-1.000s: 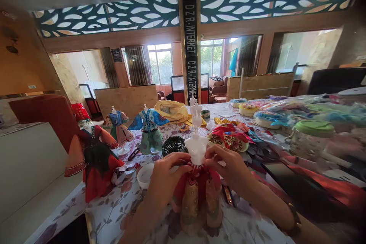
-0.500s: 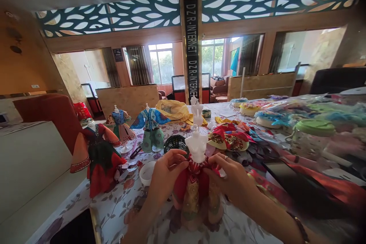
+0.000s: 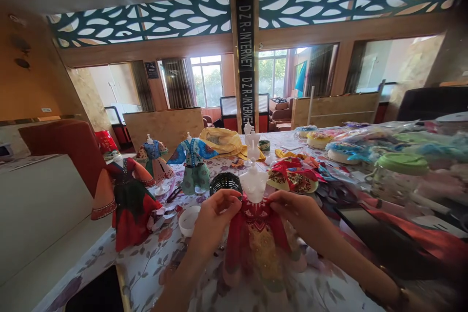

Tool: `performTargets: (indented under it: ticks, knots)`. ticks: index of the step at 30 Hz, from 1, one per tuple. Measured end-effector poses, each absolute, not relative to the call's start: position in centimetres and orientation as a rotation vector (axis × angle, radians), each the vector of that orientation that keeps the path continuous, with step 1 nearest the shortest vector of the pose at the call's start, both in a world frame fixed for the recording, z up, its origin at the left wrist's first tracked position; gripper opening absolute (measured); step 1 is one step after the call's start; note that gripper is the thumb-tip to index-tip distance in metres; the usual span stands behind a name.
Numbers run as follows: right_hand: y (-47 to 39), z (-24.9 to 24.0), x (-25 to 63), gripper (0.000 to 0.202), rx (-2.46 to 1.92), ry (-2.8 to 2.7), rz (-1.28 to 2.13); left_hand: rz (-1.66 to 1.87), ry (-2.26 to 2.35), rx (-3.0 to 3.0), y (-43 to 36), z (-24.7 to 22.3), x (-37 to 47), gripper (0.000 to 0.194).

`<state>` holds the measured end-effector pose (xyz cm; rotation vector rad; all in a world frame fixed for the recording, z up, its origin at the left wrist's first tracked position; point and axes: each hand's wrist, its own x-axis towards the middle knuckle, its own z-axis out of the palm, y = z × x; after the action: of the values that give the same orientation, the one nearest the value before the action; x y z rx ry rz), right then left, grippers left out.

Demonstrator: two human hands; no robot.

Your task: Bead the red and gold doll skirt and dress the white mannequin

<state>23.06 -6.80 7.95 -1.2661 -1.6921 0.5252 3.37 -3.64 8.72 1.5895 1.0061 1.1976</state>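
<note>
Holding the small red cloth dress with golden front panel point(image 3: 258, 215) by its top edges, narrowly pinched in our left hand point(image 3: 213, 213) and right hand point(image 3: 298, 212) near the white plastic mannequin's point(image 3: 253, 183) waist, we should tension both sides evenly and gently.

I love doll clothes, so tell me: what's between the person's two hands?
In the head view, the top of the red dress is between the left hand and the right hand, with a white doll body showing just above it.
</note>
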Motion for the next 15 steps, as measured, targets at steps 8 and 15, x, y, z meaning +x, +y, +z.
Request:
performTargets:
  ticks: [8, 15]
  knots:
    - [-6.3, 8.0, 23.1, 0.018, -1.168, -1.718, 0.494, 1.144, 0.942, 1.536, -3.9, 8.9, 3.5, 0.022]
    - [-5.6, 6.5, 22.9, 0.016, -1.148, -1.643, 0.571, 1.194, 1.023, 1.645, -4.1, 8.3, 3.9, 0.015]
